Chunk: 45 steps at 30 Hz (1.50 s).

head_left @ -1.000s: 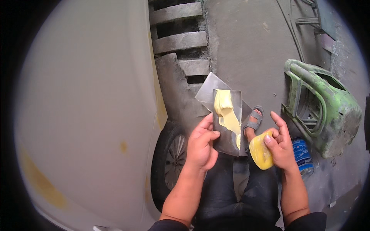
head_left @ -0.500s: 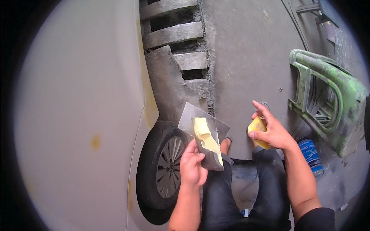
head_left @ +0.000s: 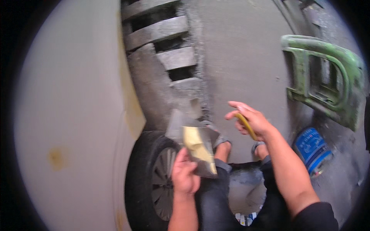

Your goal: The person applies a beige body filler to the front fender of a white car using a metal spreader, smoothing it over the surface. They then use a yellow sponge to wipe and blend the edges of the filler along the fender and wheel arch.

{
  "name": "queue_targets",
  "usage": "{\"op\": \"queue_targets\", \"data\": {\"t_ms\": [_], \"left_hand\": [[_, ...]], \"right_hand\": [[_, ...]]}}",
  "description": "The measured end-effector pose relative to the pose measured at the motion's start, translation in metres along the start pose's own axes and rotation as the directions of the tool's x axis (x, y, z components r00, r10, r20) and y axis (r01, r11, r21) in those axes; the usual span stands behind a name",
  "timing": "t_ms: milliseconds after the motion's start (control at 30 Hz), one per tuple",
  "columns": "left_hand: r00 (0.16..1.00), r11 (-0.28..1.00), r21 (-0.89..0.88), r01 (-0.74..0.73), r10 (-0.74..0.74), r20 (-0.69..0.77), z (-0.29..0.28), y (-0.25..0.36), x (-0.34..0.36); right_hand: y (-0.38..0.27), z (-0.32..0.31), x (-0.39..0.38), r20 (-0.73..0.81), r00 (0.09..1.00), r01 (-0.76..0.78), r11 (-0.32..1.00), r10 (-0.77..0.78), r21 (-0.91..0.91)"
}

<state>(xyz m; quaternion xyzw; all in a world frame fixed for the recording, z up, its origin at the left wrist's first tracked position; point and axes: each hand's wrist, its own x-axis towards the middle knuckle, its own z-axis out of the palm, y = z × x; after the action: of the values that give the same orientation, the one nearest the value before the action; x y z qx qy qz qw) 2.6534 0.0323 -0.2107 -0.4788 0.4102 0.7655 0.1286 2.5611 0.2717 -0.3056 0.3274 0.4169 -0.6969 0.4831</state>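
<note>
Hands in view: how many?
2: the left hand holding the paste-smeared plate at lower centre; the right hand, farther right, holding the yellow spreader.

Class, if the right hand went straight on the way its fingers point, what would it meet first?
Probably the pale car panel: the right hand points leftward, across the slotted concrete in the picture. Depth is unclear; slanting down, it could meet the floor first.

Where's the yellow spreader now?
In the head view, the yellow spreader is right of centre, in the right hand, above and right of the yellow paste.
</note>
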Motion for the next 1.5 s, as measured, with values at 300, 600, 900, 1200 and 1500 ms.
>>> {"op": "queue_targets", "data": {"t_ms": [300,600,900,1200,1500], "left_hand": [[0.964,0.965,0.070,-0.255,0.247,0.103,-0.030,-0.004,0.029],[0.896,0.892,0.113,-0.437,0.421,0.139,-0.031,-0.014,0.023],[0.833,0.830,0.080,-0.552,0.548,0.073,-0.018,-0.048,-0.027],[0.793,0.791,0.066,-0.609,0.608,0.034,0.003,-0.064,-0.057],[0.763,0.763,0.068,-0.643,0.646,-0.016,0.017,-0.066,-0.067]], "right_hand": [[0.014,-0.018,0.059,0.392,0.893,0.042,0.909,-0.220,0.415],[0.002,-0.035,0.083,0.242,0.945,0.239,0.969,-0.220,-0.055],[0.015,-0.011,0.009,0.522,0.593,0.799,0.528,-0.613,-0.287],[0.015,0.028,-0.031,0.869,-0.194,0.835,-0.542,-0.455,-0.098],[0.011,0.009,-0.040,0.944,-0.130,0.893,-0.450,-0.302,-0.021]]}}
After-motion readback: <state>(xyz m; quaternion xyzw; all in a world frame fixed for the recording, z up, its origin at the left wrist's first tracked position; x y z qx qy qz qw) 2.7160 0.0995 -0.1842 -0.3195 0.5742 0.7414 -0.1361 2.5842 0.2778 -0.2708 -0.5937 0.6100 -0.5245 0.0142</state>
